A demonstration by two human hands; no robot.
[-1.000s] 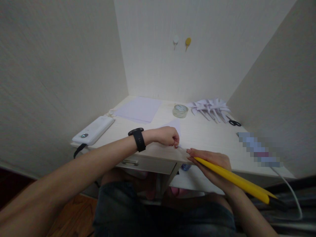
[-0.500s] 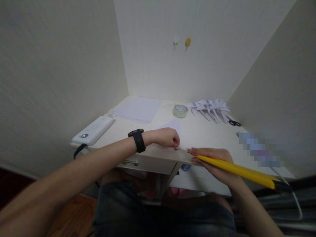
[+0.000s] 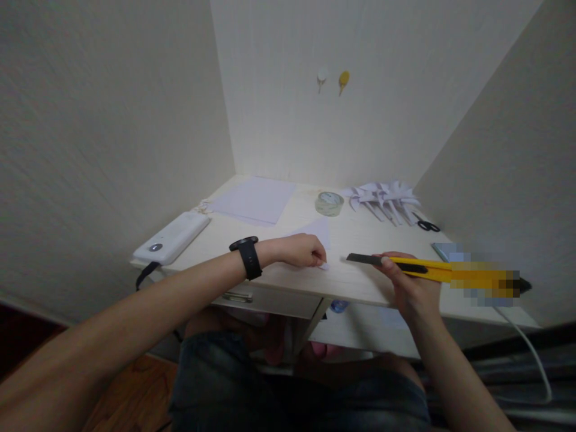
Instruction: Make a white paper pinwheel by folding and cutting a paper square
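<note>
My left hand [image 3: 302, 249], with a black watch [image 3: 248, 257] on its wrist, rests near the desk's front edge. Its fingers are closed on a small piece of white paper [image 3: 324, 267], whose tip sticks out below them. A sheet of white paper [image 3: 320, 229] lies just behind this hand. On the right, my right hand [image 3: 417, 295] grips a yellow utility knife [image 3: 436, 270]. The knife's dark blade is out and points left toward the left hand, with a gap between them.
Clear tape [image 3: 329, 204] stands behind the hands. Folded paper pinwheels [image 3: 382, 198] and black scissors [image 3: 427, 225] lie at the back right. White sheets [image 3: 256, 198] and a white power bank-like device [image 3: 173, 239] are leftward. A phone [image 3: 443, 251] is partly behind the knife.
My right hand has moved right, away from the left hand, and turned. The utility knife's dark blade now shows, pointing left. The left hand has hardly moved.
</note>
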